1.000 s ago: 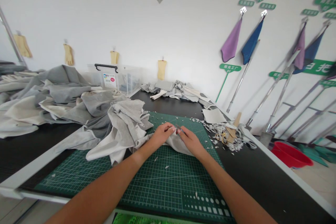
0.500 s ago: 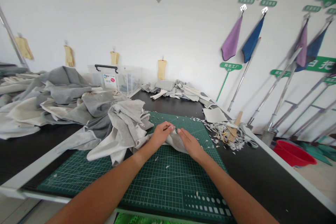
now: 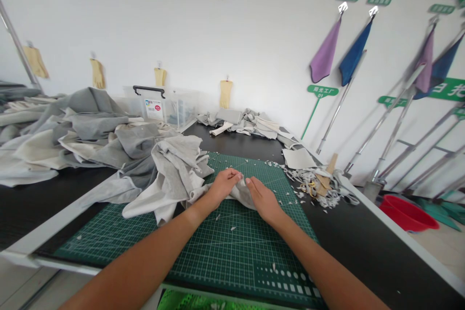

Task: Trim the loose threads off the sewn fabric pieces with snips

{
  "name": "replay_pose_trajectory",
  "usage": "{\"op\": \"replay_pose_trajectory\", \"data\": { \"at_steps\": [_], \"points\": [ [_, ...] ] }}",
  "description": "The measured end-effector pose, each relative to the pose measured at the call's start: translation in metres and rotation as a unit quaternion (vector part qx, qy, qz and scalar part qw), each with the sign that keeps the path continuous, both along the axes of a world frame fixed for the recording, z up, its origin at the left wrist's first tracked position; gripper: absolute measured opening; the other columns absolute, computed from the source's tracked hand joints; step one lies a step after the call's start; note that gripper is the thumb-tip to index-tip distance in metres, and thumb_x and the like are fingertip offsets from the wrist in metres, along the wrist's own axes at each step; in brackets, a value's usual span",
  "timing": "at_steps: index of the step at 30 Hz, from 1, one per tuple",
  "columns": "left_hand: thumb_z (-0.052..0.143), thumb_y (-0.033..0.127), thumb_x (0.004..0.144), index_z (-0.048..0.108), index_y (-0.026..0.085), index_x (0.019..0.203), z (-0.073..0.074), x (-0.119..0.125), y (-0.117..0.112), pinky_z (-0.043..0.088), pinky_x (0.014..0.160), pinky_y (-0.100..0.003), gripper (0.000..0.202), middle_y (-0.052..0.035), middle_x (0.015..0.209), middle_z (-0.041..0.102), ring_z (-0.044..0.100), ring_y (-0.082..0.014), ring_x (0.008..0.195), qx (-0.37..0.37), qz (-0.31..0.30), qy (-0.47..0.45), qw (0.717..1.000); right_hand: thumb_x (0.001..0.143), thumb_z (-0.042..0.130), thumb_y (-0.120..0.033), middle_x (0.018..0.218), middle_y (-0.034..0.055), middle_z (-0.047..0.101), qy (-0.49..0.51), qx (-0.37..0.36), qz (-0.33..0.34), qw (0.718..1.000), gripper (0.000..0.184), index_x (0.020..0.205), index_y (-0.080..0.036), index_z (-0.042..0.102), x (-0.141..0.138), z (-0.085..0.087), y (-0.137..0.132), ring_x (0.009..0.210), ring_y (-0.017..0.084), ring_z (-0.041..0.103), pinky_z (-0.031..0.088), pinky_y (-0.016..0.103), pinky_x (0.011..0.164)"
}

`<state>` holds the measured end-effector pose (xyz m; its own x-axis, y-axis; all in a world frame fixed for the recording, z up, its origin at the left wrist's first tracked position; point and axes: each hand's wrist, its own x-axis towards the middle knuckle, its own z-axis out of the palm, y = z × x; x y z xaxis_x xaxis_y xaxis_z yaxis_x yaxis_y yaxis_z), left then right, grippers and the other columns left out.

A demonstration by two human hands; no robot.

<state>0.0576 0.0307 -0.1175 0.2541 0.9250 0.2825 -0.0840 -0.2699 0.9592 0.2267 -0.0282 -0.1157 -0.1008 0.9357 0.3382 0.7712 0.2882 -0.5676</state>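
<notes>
A light grey piece of cloth (image 3: pixel 174 179) lies bunched on the green cutting mat (image 3: pixel 225 247). My left hand (image 3: pixel 221 185) is closed on the cloth's far edge, fingers pinched together. My right hand (image 3: pixel 262 197) rests right beside it on the same cloth, fingers curled down over the fabric; whether it holds a small tool is hidden. The two hands almost touch at the fingertips.
A large heap of grey and cream cloth (image 3: pixel 72 135) fills the left of the table. Cut scraps with scissors (image 3: pixel 316 186) lie at the right. A clear storage box (image 3: pixel 160 106) stands at the back, a red basin (image 3: pixel 409 213) on the floor right.
A thin dark tool seen between the hands a second ago is no longer visible. The hands have barely shifted on the cloth; the camera tilted slightly.
</notes>
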Motion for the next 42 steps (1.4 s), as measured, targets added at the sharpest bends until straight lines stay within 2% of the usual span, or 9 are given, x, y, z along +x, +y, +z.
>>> {"op": "replay_pose_trajectory", "data": {
  "at_steps": [8,19,25,31,42],
  "points": [
    [0.069,0.034,0.081,0.071,0.014,0.085,0.001,0.0,-0.002,0.047,0.074,-0.027,0.02,-0.0057,0.083,0.07,0.062,-0.0174,0.08,-0.001,0.002,0.007,1.0,0.108,0.023,-0.05,0.085,-0.0004,0.06,-0.04,-0.001,-0.019,0.999,0.042,0.086,-0.025,0.047,-0.002,-0.002,0.0,0.077,0.017,0.06,0.039,0.028,0.069],
    [0.068,0.033,0.08,0.069,0.014,0.083,-0.008,0.002,0.007,0.048,0.077,-0.028,0.019,-0.0074,0.084,0.071,0.064,-0.0187,0.082,0.004,0.012,0.006,1.0,0.109,0.022,-0.047,0.085,-0.0005,0.059,-0.073,0.008,-0.033,0.997,0.039,0.089,-0.025,0.047,-0.004,0.0,-0.004,0.08,0.017,0.062,0.035,0.026,0.068],
    [0.068,0.032,0.081,0.07,0.015,0.083,-0.008,0.001,0.005,0.048,0.077,-0.028,0.017,-0.0068,0.084,0.072,0.065,-0.0186,0.082,0.009,0.014,0.012,1.0,0.109,0.021,-0.046,0.087,0.0006,0.059,-0.098,0.028,-0.033,0.994,0.038,0.089,-0.024,0.046,-0.005,-0.003,-0.004,0.081,0.017,0.062,0.035,0.027,0.068],
    [0.067,0.029,0.08,0.071,0.015,0.083,-0.01,0.002,0.006,0.049,0.075,-0.028,0.015,-0.0071,0.084,0.073,0.066,-0.0186,0.081,0.007,0.008,0.013,1.0,0.109,0.021,-0.046,0.086,0.0006,0.061,-0.107,0.04,-0.045,0.992,0.039,0.088,-0.024,0.046,-0.006,-0.003,-0.004,0.079,0.017,0.062,0.034,0.027,0.067],
    [0.069,0.033,0.079,0.07,0.014,0.082,-0.009,0.002,0.004,0.048,0.075,-0.027,0.02,-0.0064,0.081,0.071,0.064,-0.0176,0.079,-0.014,0.011,0.012,1.0,0.109,0.02,-0.047,0.085,0.0018,0.063,-0.109,0.035,-0.055,0.992,0.041,0.087,-0.024,0.047,-0.009,-0.001,-0.005,0.077,0.018,0.062,0.032,0.027,0.065]
  ]
}}
